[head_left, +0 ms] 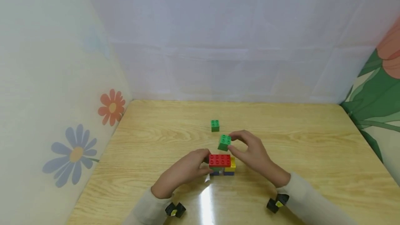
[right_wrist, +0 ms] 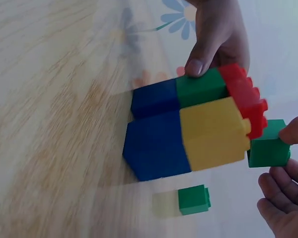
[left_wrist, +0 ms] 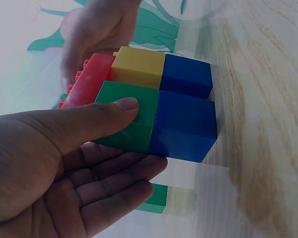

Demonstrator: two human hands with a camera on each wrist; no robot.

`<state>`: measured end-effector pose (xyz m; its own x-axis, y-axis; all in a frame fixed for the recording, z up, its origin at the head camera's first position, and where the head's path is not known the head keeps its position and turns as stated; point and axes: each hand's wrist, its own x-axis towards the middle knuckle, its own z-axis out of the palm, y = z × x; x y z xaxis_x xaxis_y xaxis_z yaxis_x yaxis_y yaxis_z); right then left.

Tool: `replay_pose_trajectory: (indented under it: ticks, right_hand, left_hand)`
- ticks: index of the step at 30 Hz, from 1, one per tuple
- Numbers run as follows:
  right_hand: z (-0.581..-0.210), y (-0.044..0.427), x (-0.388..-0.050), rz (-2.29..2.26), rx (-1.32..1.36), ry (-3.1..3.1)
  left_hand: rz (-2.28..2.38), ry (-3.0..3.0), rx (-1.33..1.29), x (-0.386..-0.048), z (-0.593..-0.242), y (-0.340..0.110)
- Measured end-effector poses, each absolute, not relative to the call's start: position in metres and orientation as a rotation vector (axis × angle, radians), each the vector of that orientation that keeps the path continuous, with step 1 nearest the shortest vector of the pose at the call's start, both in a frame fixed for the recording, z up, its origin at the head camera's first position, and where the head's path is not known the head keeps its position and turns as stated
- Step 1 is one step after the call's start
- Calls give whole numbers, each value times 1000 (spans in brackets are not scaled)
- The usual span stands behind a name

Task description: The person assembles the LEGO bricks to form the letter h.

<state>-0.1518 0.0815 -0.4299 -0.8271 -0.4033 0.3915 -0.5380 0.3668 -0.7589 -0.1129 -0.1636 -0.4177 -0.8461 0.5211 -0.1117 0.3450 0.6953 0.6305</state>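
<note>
Head cam: left hand (head_left: pixel 186 167) gripping the left end of a chunky little stack (head_left: pixel 222 164), a touch left of midway between the side edges of the wooden worktop (head_left: pixel 300 131). Red brick (head_left: pixel 219 160) laid across the top, plus a bit of yellow block (head_left: pixel 232 165) sticking out at the right end. Right hand (head_left: pixel 256 153) on the other side, thumb and finger pinching a green block (head_left: pixel 224 143), held up just past the stack toward the far edge. Hands apart from each other, btw. Loose green block (head_left: pixel 215 126) lying closer to the far edge. Pale sleeves (head_left: pixel 150 207) on both arms, black gadgets (head_left: pixel 170 209) at the wrists.

Left wrist cam: thumb pressed flat on the stack's green piece (left_wrist: pixel 145 124), other fingers just under it from this angle. Two blue pieces (left_wrist: pixel 186 126) making up the bottom, one under green, one under yellow. Right hand kinda blurry behind. Loose green block peeking out past the left fingertips.

Right wrist cam: yellow side up close, left thumb on the green piece again. Held green block right by the red brick, can't tell if touching. Right thumb on it, other fingers bent below.
</note>
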Motion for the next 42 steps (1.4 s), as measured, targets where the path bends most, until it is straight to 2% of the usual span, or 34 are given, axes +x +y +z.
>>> replay_pose_trajectory:
  ticks: [8, 22, 42]
  right_hand:
    - [-418, 73, -138, 1497, 978, -2388]
    - [-417, 64, -127, 1408, 1121, -2327]
    - [-417, 64, -126, 1373, 1165, -2362]
  left_hand:
    - [918, 2625, 712, -112, -418, -165]
    - [990, 2563, 709, -116, -424, -170]
    - [1056, 2503, 749, -124, -435, -176]
